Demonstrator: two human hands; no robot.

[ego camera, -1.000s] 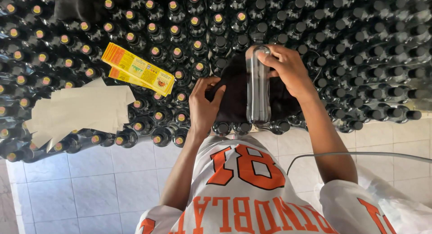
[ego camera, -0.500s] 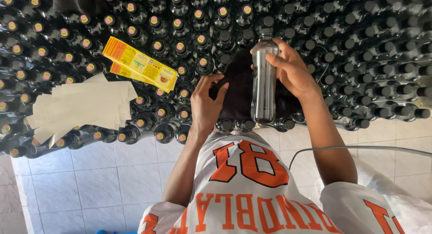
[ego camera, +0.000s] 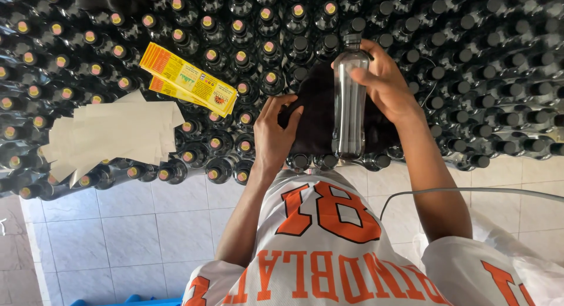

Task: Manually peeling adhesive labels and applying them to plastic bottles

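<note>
My right hand (ego camera: 385,82) grips a clear plastic bottle (ego camera: 348,106) near its neck, holding it over a dark cloth (ego camera: 314,121). My left hand (ego camera: 273,135) rests on the left edge of that cloth, fingers curled onto it. The cloth lies on top of a wide field of dark capped bottles (ego camera: 470,65) standing on the floor. A stack of yellow printed labels (ego camera: 188,82) lies on the bottle tops to the left, with a pile of blank white paper strips (ego camera: 111,135) beside it.
Bottles with pink-yellow caps (ego camera: 235,59) fill the left part, black-capped ones the right. White floor tiles (ego camera: 117,229) lie below the bottles. A thin grey cable (ego camera: 470,191) runs across my right arm. My white shirt with orange print (ego camera: 323,253) fills the lower middle.
The clear bottle in my right hand has shifted slightly up and to the right over the cloth. My left hand stays on the cloth.
</note>
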